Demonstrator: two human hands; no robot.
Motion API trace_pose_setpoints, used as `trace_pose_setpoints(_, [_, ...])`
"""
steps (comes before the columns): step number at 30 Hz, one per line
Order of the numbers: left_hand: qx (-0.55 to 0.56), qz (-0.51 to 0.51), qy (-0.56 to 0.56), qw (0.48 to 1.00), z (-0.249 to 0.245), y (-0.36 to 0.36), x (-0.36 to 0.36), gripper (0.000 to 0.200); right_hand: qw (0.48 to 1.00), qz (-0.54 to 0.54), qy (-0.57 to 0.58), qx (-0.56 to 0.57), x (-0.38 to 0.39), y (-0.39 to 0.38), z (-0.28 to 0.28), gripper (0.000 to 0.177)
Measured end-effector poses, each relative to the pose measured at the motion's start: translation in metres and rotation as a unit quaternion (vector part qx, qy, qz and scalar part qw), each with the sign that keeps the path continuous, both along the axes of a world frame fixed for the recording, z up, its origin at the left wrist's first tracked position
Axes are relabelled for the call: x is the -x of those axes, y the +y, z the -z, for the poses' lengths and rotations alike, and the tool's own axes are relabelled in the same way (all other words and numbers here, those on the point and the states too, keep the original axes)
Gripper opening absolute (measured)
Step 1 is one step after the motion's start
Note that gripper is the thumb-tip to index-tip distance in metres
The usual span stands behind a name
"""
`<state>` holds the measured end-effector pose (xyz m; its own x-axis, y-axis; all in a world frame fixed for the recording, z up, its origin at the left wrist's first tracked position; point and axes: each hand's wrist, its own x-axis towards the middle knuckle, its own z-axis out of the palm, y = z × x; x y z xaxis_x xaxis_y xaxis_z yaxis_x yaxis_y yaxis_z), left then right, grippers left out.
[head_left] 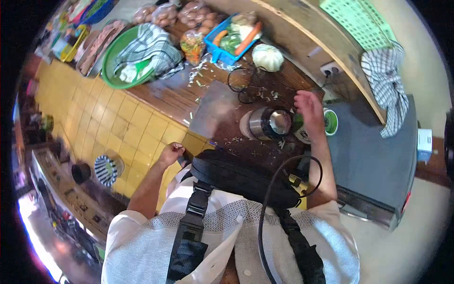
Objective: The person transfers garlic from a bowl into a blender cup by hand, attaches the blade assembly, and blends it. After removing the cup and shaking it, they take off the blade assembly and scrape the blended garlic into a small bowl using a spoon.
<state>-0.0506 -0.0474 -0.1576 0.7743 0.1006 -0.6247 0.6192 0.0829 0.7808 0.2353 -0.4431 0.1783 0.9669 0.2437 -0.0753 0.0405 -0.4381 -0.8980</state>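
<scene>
My right hand [310,111] is raised over the table's right side, fingers stretched and a little apart, holding nothing visible. Beside and partly behind it stand a white tub with a green inside [331,122] and a green and white container [301,128]. Just left of these is a steel and black appliance with a rounded shiny top [269,124]. Off the table's front edge hangs my left hand [171,153], its fingers curled together; whether anything is in them is hidden. A clear flat sheet or board [215,108] lies nearest to it on the table.
A blue basket of vegetables [220,55], a white squash [267,57] and bags of eggs [196,15] stand at the back. Farther left is a green basin [108,66] with a checked cloth [149,47]. Scraps litter the brown table [163,97]. A black cable [265,222] loops before me.
</scene>
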Motion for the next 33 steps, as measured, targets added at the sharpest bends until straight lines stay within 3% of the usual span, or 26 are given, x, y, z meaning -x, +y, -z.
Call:
trace_pose_setpoints(1, [-0.001,-0.014,0.007,1.0,0.0,0.002,0.012,0.019,0.992,-0.093,-0.028,0.084,0.01,0.01,0.0,0.05])
trace_pose_setpoints(2, [-0.082,0.007,0.027,0.996,-0.001,0.002,0.024,0.024,0.929,-0.219,-0.189,0.23,0.02,0.022,-0.012,0.072])
trace_pose_setpoints(3, [-0.159,0.032,0.048,0.986,0.0,0.0,0.038,0.03,0.926,-0.227,-0.142,0.265,0.033,0.036,-0.019,0.077])
trace_pose_setpoints(4, [-0.155,0.026,0.055,0.986,0.003,-0.001,0.053,0.03,0.919,-0.234,-0.096,0.302,0.044,0.046,-0.022,0.082])
trace_pose_setpoints(7, [-0.208,0.087,0.122,0.967,0.021,-0.003,0.099,0.028,0.898,-0.199,-0.119,0.373,0.051,0.057,-0.017,0.084])
trace_pose_setpoints(10, [-0.163,0.089,0.159,0.97,0.079,0.0,0.151,0.037,0.884,-0.176,-0.125,0.414,0.056,0.064,-0.011,0.084])
trace_pose_setpoints(11, [-0.209,0.143,0.175,0.951,0.031,-0.001,0.135,0.038,0.883,-0.174,-0.127,0.417,0.057,0.065,-0.012,0.084])
trace_pose_setpoints(15, [-0.189,0.116,0.161,0.962,0.073,0.015,0.143,0.035,0.878,-0.168,-0.134,0.428,0.056,0.066,-0.021,0.077])
trace_pose_setpoints(16, [-0.187,0.117,0.157,0.963,0.06,0.019,0.136,0.035,0.886,-0.157,-0.102,0.424,0.058,0.066,-0.023,0.077])
trace_pose_setpoints(18, [-0.195,0.1,0.122,0.968,0.025,0.027,0.113,0.034,0.887,-0.143,-0.145,0.415,0.056,0.054,-0.019,0.074])
trace_pose_setpoints(20, [-0.189,0.116,0.111,0.969,0.035,0.044,0.108,0.034,0.96,-0.077,-0.099,0.251,0.048,0.033,-0.017,0.076])
trace_pose_setpoints(22, [-0.145,0.035,0.043,0.988,0.04,0.054,0.102,0.033,0.995,-0.016,-0.019,0.099,0.051,0.013,-0.034,0.068])
trace_pose_setpoints(23, [-0.159,0.032,0.092,0.982,0.04,0.059,0.098,0.032,0.999,0.031,-0.011,0.025,0.056,0.003,-0.039,0.066])
trace_pose_setpoints(26, [-0.18,0.034,0.077,0.98,0.05,0.07,0.105,0.031,0.971,0.144,0.042,-0.187,0.069,-0.028,-0.044,0.064])
trace_pose_setpoints(30, [-0.187,0.081,0.082,0.976,0.077,0.081,0.13,0.031,0.959,0.184,0.014,-0.213,0.08,-0.053,-0.036,0.067])
trace_pose_setpoints(31, [-0.197,0.094,0.114,0.969,0.051,0.078,0.125,0.032,0.97,0.175,-0.011,-0.167,0.082,-0.048,-0.039,0.067])
trace_pose_setpoints(33, [-0.194,0.102,0.106,0.97,0.071,0.079,0.134,0.033,0.984,0.138,-0.035,-0.108,0.083,-0.034,-0.044,0.064])
